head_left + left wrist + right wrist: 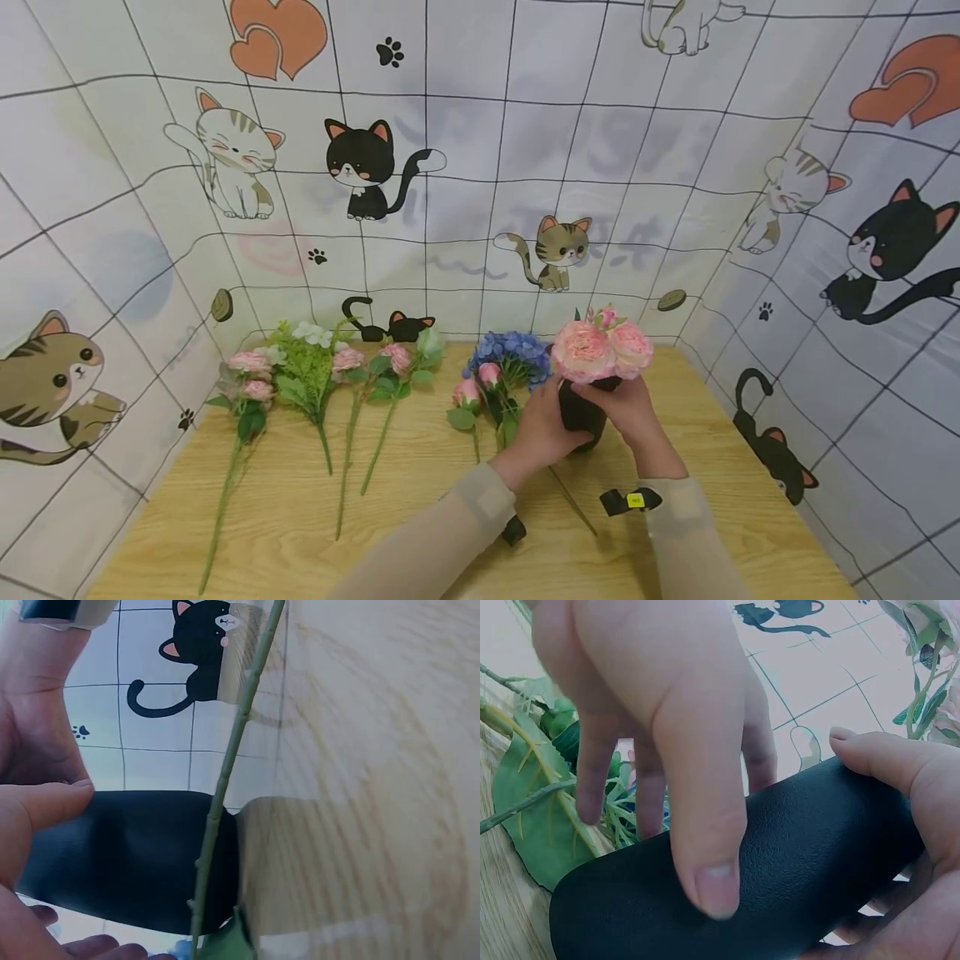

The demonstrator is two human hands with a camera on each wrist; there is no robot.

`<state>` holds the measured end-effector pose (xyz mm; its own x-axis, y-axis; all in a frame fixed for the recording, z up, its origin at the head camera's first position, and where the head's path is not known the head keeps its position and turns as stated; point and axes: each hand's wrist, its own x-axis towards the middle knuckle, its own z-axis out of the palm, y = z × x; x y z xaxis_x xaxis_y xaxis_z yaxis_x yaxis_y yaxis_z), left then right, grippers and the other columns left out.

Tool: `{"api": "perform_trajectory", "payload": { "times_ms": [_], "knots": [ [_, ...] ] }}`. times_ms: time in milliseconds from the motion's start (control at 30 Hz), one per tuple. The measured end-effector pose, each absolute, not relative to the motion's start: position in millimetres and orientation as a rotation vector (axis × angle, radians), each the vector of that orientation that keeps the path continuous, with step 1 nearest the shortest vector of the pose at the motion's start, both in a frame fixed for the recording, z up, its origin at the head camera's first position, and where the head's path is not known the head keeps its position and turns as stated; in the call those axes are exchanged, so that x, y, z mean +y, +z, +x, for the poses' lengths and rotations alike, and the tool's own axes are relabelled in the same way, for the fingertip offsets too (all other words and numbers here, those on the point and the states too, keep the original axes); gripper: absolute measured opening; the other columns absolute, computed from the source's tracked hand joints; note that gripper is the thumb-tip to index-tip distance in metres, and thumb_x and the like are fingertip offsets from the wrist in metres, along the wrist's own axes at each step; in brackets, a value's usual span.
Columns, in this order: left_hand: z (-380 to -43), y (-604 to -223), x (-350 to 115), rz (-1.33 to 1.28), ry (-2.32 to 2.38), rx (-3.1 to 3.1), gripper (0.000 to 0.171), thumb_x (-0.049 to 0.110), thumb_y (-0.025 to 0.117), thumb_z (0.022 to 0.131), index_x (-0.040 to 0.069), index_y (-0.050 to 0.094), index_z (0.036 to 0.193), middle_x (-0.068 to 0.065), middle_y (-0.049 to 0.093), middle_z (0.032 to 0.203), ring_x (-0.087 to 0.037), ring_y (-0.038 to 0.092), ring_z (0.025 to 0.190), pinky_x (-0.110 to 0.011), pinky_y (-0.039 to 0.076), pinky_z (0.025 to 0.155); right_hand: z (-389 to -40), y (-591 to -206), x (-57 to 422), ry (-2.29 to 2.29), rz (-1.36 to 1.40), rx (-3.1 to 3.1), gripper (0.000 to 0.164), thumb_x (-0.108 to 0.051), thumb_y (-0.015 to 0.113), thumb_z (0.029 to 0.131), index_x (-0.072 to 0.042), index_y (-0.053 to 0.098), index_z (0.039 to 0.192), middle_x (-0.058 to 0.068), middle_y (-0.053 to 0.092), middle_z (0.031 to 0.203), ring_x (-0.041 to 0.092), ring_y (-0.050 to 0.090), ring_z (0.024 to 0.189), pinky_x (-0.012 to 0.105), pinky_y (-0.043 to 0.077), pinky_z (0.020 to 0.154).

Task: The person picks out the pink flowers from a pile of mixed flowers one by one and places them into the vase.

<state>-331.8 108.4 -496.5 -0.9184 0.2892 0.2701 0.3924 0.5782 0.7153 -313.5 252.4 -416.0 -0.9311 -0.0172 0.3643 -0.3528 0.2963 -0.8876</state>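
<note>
Head view: right of centre, the left hand (538, 429) and right hand (636, 417) both grip 1 black vase (581, 414) from opposite sides, its long axis roughly upright; the left sits nearer the base, the right nearer the rim, just below the pink flowers (588, 350).

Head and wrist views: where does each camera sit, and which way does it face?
Head: worn on the head, facing forward and down at the table and vase; left hand, right hand and both sleeves show.
Left wrist: worn there, looking toward the vase past a stem, the scene turned sideways; parts of both hands show.
Right wrist: worn there, looking across the vase toward the backdrop; both hands show.
Shared: both wrist views hold the vase and both hands.
</note>
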Motion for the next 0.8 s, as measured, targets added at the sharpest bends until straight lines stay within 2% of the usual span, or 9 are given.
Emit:
{"api": "perform_trajectory", "payload": {
  "times_ms": [233,433,667,800],
  "knots": [
    [-322.2,-487.5,98.0,-0.594,-1.177,-2.653,0.107,0.044,0.082,0.073,0.019,0.019,0.156,-0.014,0.045,0.141,-0.029,0.051,0.123,-0.045,0.048,0.098,-317.3,-421.4,254.6,1.664,0.371,-2.262,0.084,-0.001,0.08,0.076,-0.004,0.034,0.146,0.023,0.042,0.146,0.032,0.035,0.137,0.06,0.022,0.114],
    [-314.6,-482.2,90.2,-0.64,-1.129,-2.65,0.103,0.046,0.08,0.075,0.019,0.021,0.155,-0.013,0.044,0.143,-0.028,0.051,0.124,-0.044,0.049,0.098,-329.7,-435.0,261.7,1.662,0.367,-2.242,0.087,-0.005,0.082,0.075,-0.011,0.035,0.148,0.017,0.043,0.147,0.027,0.036,0.137,0.058,0.025,0.113],
    [-308.2,-479.9,76.9,-0.613,-1.117,-2.688,0.101,0.051,0.078,0.076,0.016,0.024,0.154,-0.012,0.042,0.147,-0.027,0.049,0.128,-0.043,0.048,0.099,-333.5,-443.9,265.4,1.615,0.367,-2.255,0.09,-0.007,0.082,0.076,-0.016,0.031,0.151,0.015,0.041,0.149,0.033,0.031,0.141,0.062,0.02,0.114],
    [-304.8,-476.6,67.2,-0.57,-1.114,-2.717,0.103,0.052,0.078,0.075,0.02,0.021,0.155,-0.011,0.042,0.148,-0.027,0.047,0.129,-0.045,0.047,0.1,-333.5,-443.8,264.9,1.599,0.357,-2.271,0.091,-0.009,0.082,0.076,-0.016,0.03,0.151,0.015,0.04,0.151,0.034,0.029,0.143,0.064,0.018,0.114]
  ]
}}
